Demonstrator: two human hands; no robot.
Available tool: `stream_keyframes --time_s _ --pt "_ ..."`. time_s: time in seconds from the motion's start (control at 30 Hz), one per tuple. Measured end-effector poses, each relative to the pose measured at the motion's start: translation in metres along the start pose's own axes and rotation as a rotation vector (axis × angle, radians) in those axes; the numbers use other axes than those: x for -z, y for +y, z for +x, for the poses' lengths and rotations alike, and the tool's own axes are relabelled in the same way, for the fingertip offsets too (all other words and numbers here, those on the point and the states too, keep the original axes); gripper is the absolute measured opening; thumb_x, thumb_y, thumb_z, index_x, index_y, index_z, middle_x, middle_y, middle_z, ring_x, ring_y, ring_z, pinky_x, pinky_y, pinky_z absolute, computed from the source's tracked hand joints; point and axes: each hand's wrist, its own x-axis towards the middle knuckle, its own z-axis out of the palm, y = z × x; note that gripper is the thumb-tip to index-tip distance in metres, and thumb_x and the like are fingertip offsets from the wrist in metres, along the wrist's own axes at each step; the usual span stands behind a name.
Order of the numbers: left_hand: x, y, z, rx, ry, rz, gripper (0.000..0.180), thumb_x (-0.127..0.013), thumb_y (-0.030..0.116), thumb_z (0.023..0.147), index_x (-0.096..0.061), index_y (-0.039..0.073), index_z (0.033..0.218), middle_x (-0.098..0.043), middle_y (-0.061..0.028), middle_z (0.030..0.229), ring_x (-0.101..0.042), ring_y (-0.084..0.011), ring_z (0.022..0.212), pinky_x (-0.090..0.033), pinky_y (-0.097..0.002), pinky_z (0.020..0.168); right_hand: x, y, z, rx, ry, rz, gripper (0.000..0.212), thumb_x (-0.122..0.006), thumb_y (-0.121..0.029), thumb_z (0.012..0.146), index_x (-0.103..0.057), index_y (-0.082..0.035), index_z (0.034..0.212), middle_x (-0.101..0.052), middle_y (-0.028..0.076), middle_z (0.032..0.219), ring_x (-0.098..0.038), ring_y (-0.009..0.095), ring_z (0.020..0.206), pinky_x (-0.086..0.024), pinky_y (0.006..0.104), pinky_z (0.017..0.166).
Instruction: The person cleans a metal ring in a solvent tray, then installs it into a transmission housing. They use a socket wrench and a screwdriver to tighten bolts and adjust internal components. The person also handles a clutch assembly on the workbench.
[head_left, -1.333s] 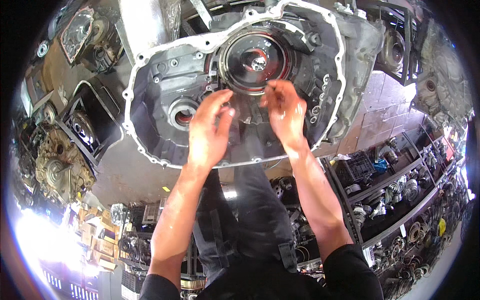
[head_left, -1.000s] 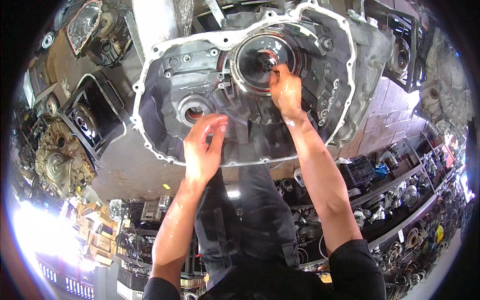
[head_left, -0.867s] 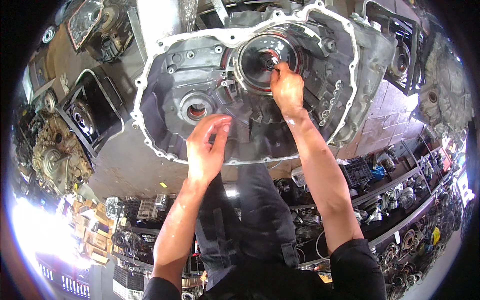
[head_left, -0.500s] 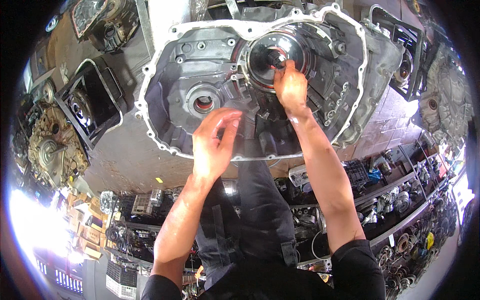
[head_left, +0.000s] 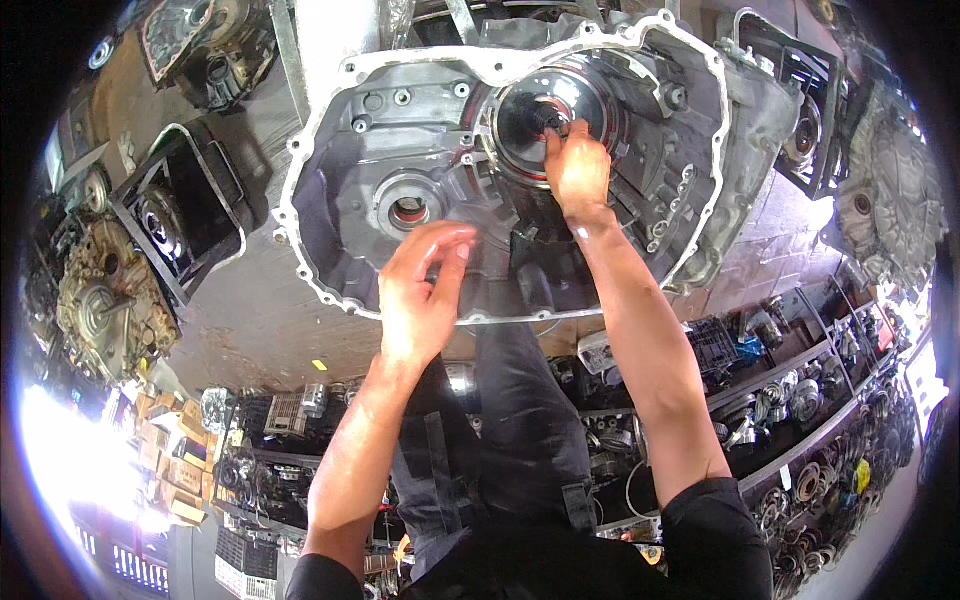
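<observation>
A large grey metal transmission case (head_left: 335, 160) with a bright bolt-holed rim lies before me. In its right half sits a round, shiny dark drum (head_left: 522, 150) with reddish rings at its hub. My right hand (head_left: 578, 172) reaches over the drum, thumb and fingers pinched at the short dark shaft (head_left: 548, 116) in its centre; the fingertips partly hide the grip. My left hand (head_left: 420, 285) hovers above the case's near left part, loosely curved and holding nothing. Just beyond its fingers is a round bearing bore (head_left: 408, 205) with a reddish inside.
Black metal frames holding round parts stand left (head_left: 185, 215) and right (head_left: 805, 125) of the case. A dirty gear housing (head_left: 105, 290) lies far left, another housing (head_left: 215, 50) at the upper left. Shelves (head_left: 770, 465) crowded with metal parts run behind my legs. Cardboard boxes (head_left: 180, 455) are stacked lower left.
My right hand has turned and shifted slightly at the shaft, its fingers more bunched. My left hand has drifted a little left and down.
</observation>
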Motion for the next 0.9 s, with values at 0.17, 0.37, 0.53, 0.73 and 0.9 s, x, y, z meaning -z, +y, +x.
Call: stream_keyframes --time_s 0.17,0.37,0.53,0.73,0.9 --pt "-0.0021 0.0018 0.0015 0.013 -0.009 -0.017 0.015 -0.063 -0.002 0.093 -0.07 0.001 0.106 -0.071 -0.0111 0.105 -0.07 -0.0204 0.095 -0.055 -0.0306 0.082 -0.0023 0.0009 0.0005 0.09 -0.018 -0.038 0.022 -0.06 -0.02 0.094 -0.061 0.002 0.094 -0.067 0.028 0.077 -0.068 0.046 0.077 -0.055 0.0512 0.071" --pt "-0.0002 0.0042 0.003 0.019 -0.032 -0.014 0.015 -0.062 -0.003 0.094 -0.069 0.001 0.107 -0.07 -0.0104 0.107 -0.07 -0.0187 0.096 -0.055 -0.0298 0.083 0.0026 -0.0015 0.0038 -0.026 -0.05 -0.116 0.032 -0.062 -0.029 0.095 -0.063 0.002 0.088 -0.067 0.029 0.073 -0.068 0.048 0.071 -0.055 0.0541 0.066" --pt "-0.0009 0.0065 0.0042 0.062 -0.065 -0.038 0.015 -0.059 -0.004 0.097 -0.067 -0.004 0.11 -0.066 -0.0106 0.11 -0.068 -0.0176 0.1 -0.053 -0.0288 0.091 0.0017 -0.0003 0.0042 0.046 -0.078 -0.034 0.039 -0.054 -0.036 0.099 -0.065 0.001 0.09 -0.068 0.027 0.073 -0.068 0.047 0.073 -0.056 0.0541 0.069" --pt "-0.0022 0.0081 0.0057 0.056 -0.081 -0.015 0.015 -0.058 -0.004 0.097 -0.066 -0.004 0.11 -0.066 -0.0104 0.11 -0.068 -0.0174 0.1 -0.053 -0.0288 0.091 0.0007 0.0029 0.0046 -0.008 -0.124 -0.135 0.041 -0.055 -0.038 0.098 -0.066 0.001 0.09 -0.068 0.027 0.075 -0.069 0.047 0.073 -0.056 0.0541 0.07" --pt "-0.0036 0.0072 0.007 0.07 -0.076 -0.054 0.015 -0.058 -0.004 0.097 -0.066 -0.004 0.109 -0.066 -0.0105 0.11 -0.068 -0.0173 0.1 -0.053 -0.0287 0.091 0.0041 -0.0028 0.0046 -0.03 -0.129 -0.131 0.046 -0.055 -0.041 0.096 -0.071 -0.001 0.084 -0.07 0.026 0.08 -0.07 0.045 0.077 -0.056 0.0518 0.074"
